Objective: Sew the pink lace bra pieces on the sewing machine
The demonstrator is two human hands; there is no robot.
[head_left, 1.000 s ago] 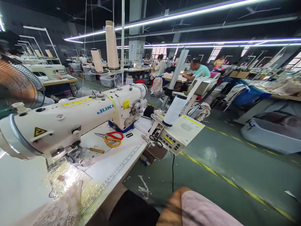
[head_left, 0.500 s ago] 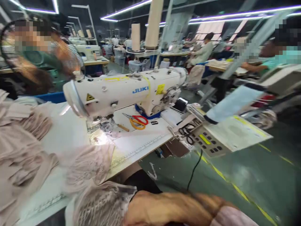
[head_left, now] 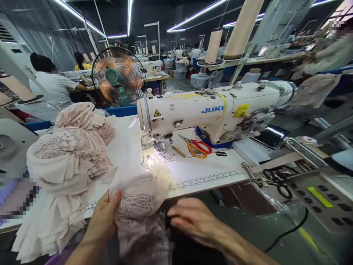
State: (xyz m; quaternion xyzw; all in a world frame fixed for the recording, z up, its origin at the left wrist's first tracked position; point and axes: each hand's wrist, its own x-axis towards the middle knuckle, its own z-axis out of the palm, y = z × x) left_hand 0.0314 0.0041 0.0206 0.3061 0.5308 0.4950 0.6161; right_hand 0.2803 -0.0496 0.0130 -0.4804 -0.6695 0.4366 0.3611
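Observation:
A beige lace piece (head_left: 138,200) hangs over the front edge of the white sewing table (head_left: 125,147). My left hand (head_left: 106,211) pinches its left side, thumb on top. Just right of the lace, my right hand (head_left: 190,217) is slightly blurred, its fingers curled together; whether they hold anything is too unclear to tell. Behind stands a white sewing machine (head_left: 190,110), its lamp lighting the needle area. Scissors with red and orange handles (head_left: 198,149) and a small wooden-handled tool (head_left: 178,151) lie beneath the machine arm.
Piles of beige lace pieces (head_left: 66,158) cover the table's left side. A fan (head_left: 118,77) stands behind. At right are black-handled scissors (head_left: 281,180) and a control panel (head_left: 320,200). Thread cones (head_left: 213,46) rise behind the machine. A person in white (head_left: 55,84) sits at the back left.
The view has swung left, bringing the fan and lace piles further in. My left hand has come into view on the lace; my right hand now shows beside it.

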